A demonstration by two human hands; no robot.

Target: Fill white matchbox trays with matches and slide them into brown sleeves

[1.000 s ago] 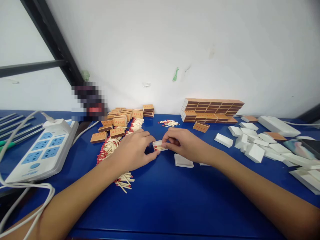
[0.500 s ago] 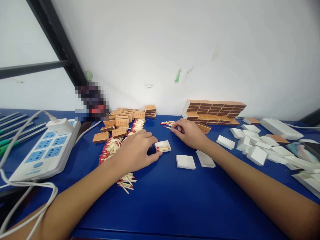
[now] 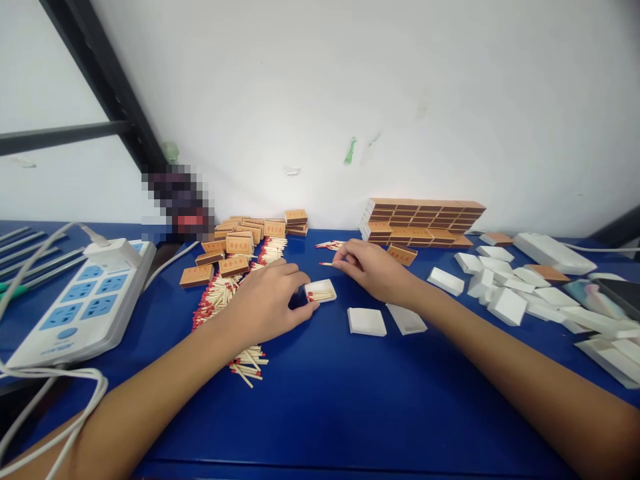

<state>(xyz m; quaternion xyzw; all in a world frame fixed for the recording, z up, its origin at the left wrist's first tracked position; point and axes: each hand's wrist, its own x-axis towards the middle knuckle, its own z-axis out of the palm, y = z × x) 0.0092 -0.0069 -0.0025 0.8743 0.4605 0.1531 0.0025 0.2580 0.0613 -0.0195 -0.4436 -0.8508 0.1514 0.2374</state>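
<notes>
My left hand [image 3: 267, 300] is closed on the left end of a small white matchbox tray [image 3: 330, 288], thumb in front and fingers behind. A few matches [image 3: 320, 295] lie inside the tray. Just behind it, my right hand [image 3: 373, 268] pinches a single match [image 3: 325, 264] between thumb and fingertips, its red head pointing left. A small heap of matches [image 3: 327, 245] lies on the blue table beyond the right fingertips. Partly hidden by my left hand and forearm is a long pile of red-headed matches [image 3: 213, 300].
Two white trays [image 3: 367, 321] lie in front of my right forearm. Stacked matchboxes [image 3: 420, 217] stand against the wall, with more matchboxes [image 3: 240, 245] at the back left. Many white trays [image 3: 507, 307] are heaped at right. A corded power strip [image 3: 90, 293] sits at left.
My right hand has drawn one match away from the small heap, slightly toward the tray. My left hand keeps its hold on the tray. The whole view has shifted a little.
</notes>
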